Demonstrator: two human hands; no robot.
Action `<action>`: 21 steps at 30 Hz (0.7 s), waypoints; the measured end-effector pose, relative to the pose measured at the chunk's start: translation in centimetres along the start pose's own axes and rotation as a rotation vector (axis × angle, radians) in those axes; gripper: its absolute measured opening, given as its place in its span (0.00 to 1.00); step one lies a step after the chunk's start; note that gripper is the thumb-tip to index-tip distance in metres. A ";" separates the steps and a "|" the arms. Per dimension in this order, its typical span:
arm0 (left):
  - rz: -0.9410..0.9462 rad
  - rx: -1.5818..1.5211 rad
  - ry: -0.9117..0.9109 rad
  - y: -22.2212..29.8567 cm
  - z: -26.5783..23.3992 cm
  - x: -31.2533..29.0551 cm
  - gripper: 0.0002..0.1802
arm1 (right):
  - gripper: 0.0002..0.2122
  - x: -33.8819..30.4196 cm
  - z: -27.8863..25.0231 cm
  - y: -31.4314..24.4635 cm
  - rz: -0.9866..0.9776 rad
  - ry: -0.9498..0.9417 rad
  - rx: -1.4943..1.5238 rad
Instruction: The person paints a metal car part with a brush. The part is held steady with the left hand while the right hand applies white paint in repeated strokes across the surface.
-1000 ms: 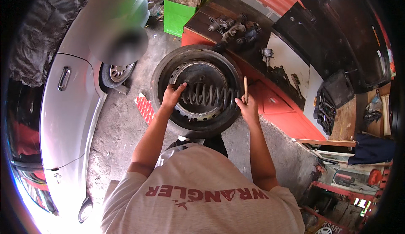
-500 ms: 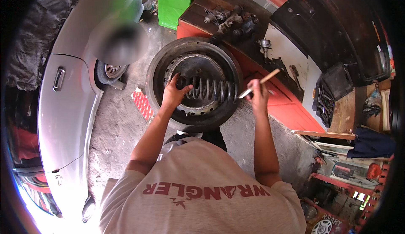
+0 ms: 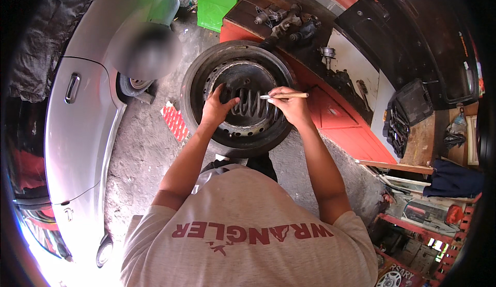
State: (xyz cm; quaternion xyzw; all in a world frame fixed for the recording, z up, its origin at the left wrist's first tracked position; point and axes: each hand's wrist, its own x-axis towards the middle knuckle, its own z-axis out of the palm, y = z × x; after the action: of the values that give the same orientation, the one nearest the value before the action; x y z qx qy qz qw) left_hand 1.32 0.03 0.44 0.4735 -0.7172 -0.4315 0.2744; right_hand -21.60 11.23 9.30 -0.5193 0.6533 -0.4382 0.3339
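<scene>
Coil spring [image 3: 250,103] lies sideways over the tyred wheel [image 3: 235,146], left of the red workbench [image 3: 330,114]. Left hand [image 3: 217,110] sits at its left end, finger and thumb apart; whether gripping, cannot tell. Right hand [image 3: 294,109] clamps a wooden-handled tool [image 3: 295,95], tip pointing left.

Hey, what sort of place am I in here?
Most likely a car repair workshop: there's a silver car on your left, a coil spring over a wheel before you, and grimy metal parts on the bench.
</scene>
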 end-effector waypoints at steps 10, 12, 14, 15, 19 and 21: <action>-0.011 -0.013 -0.010 0.5 -0.1 0.0 0.46 | 0.04 -0.4 0.0 -0.2 -0.235 -0.051 -0.102; -0.007 -0.007 -0.007 0.5 -0.1 0.0 0.47 | 0.04 -0.5 0.0 0.1 -0.188 -0.041 -0.068; -0.028 0.004 -0.009 0.6 -0.1 -0.1 0.47 | 0.04 -0.7 0.0 -0.1 -0.177 -0.131 -0.112; -0.039 0.010 -0.010 0.6 -0.2 -0.2 0.47 | 0.04 -1.0 -0.2 -1.3 -0.065 -0.232 -0.134; -0.031 0.018 -0.001 0.5 0.0 -0.1 0.47 | 0.03 -0.6 0.3 -1.1 -0.126 -0.117 -0.108; -0.035 0.011 -0.002 0.5 0.0 0.0 0.47 | 0.03 0.0 0.3 -0.8 -0.195 -0.047 -0.139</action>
State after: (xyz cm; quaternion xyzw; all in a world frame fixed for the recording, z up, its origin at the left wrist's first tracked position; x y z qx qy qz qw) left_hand 1.09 0.11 0.84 0.4870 -0.7115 -0.4327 0.2634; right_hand -21.00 11.14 9.87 -0.6121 0.6206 -0.4102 0.2682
